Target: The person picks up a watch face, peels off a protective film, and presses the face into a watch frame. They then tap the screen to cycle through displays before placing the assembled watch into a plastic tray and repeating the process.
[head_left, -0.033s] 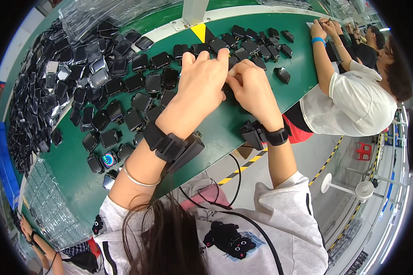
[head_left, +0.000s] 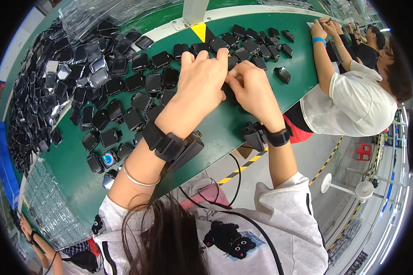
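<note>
while left hand [head_left: 201,82] and right hand [head_left: 254,91] nearly meet, fingers [head_left: 222,56] curled, cannot tell grip; one watch [head_left: 108,159] lit.

Left of the left grip [head_left: 201,82], the green worktop [head_left: 220,133] carries rows of black watch-like devices [head_left: 153,82], one with a lit screen [head_left: 108,159], and nearer the body a clear plastic tray [head_left: 50,206]; beyond the right grip [head_left: 256,89] lies a smaller cluster [head_left: 250,47]

Anything held between the fingers of the bare left hand [head_left: 201,82] and bare right hand [head_left: 253,91] is largely obscured.
</note>
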`<state>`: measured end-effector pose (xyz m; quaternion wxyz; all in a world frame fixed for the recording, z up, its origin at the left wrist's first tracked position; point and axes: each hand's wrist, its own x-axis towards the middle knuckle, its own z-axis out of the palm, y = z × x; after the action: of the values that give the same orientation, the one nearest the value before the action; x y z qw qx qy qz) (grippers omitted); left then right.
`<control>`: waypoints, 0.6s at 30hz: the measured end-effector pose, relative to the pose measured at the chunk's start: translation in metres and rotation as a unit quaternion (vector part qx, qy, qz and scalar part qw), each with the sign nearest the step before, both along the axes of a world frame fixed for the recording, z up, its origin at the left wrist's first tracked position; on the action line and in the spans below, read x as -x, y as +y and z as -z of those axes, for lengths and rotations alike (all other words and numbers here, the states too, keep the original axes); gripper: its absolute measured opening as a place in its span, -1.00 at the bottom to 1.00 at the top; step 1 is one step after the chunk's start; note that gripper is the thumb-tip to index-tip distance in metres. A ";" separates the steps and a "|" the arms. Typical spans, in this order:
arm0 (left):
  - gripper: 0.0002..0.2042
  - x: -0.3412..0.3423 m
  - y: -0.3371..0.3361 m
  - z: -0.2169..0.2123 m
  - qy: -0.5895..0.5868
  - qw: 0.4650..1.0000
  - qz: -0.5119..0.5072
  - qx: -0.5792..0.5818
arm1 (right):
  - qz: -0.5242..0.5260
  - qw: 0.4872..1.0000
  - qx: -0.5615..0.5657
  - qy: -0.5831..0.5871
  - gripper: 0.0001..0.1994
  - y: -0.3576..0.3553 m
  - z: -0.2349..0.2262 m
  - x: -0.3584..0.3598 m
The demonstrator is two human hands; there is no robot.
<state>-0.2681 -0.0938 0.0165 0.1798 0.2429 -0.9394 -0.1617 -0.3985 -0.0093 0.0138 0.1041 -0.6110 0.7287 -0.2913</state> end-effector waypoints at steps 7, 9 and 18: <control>-0.18 -0.002 0.006 0.000 0.013 1.000 0.009 -0.019 | -0.005 0.944 0.065 -0.322 -0.91 0.021 -0.011 0.016; -0.13 0.000 0.008 -0.004 0.034 0.997 0.016 -0.069 | -0.082 0.986 -0.038 -0.139 -0.86 0.025 -0.018 0.023; -0.05 0.016 0.016 0.009 0.030 0.997 0.033 -0.070 | -0.193 0.980 -0.049 -0.007 -0.84 0.022 -0.012 0.021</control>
<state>-0.2843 -0.0774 0.0072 0.1850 0.2187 -0.9274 -0.2406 -0.4193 0.0127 0.0256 0.1931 -0.7325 0.6094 -0.2339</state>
